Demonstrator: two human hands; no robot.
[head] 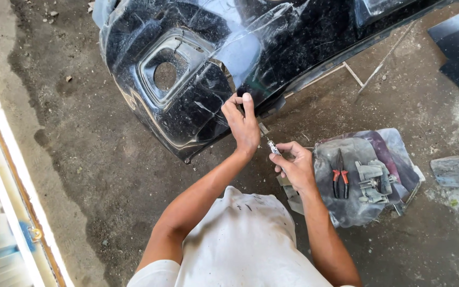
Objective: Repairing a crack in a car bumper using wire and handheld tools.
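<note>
Here the left hand (243, 125) presses its fingertips on the lower edge of the black bumper (213, 64), gripping nothing. The right hand (295, 166) pinches a small silvery tool (273, 147), its tip just under that edge. Beside it, pliers (339, 176) and grey clips (372, 182) lie on a plastic sheet (346, 207) on the dirt floor (96, 175).

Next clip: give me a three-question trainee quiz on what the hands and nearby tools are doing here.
1. True or false: the left hand rests on the black bumper.
2. What does the right hand hold? A) small metal tool B) hammer C) paintbrush
3. What colour are the handles of the pliers lying on the plastic sheet?

Key: 1 true; 2 A; 3 red.
</note>
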